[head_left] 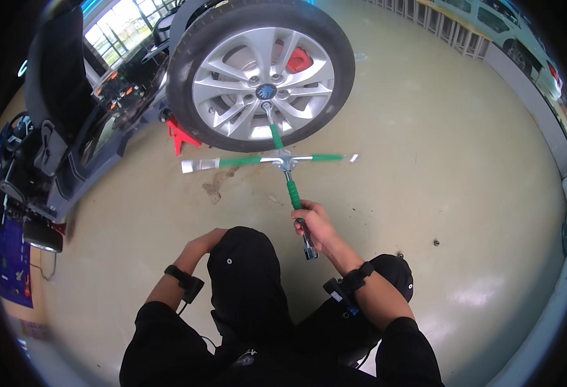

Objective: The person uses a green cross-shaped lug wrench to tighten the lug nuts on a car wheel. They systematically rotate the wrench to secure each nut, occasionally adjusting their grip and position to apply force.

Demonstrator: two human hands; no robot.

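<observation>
My right hand (315, 222) is closed round the near arm of a four-way lug wrench (292, 187) with green grips. The wrench's far end meets the wheel (283, 55) just below its blue centre cap, at the lower lug position. Its side arms spread left and right and look smeared, as if turning. Silver spokes and a black tire make up the wheel. My left hand (209, 240) rests at my left knee, which hides its fingers.
A red jack stand (181, 137) is beside the tire at left. Two small nuts, one nut (436, 243) farther right, lie on the beige floor (412, 174). The vehicle body (90, 168) fills the left side. A low grey wall (522, 97) and stools (448, 26) line the right.
</observation>
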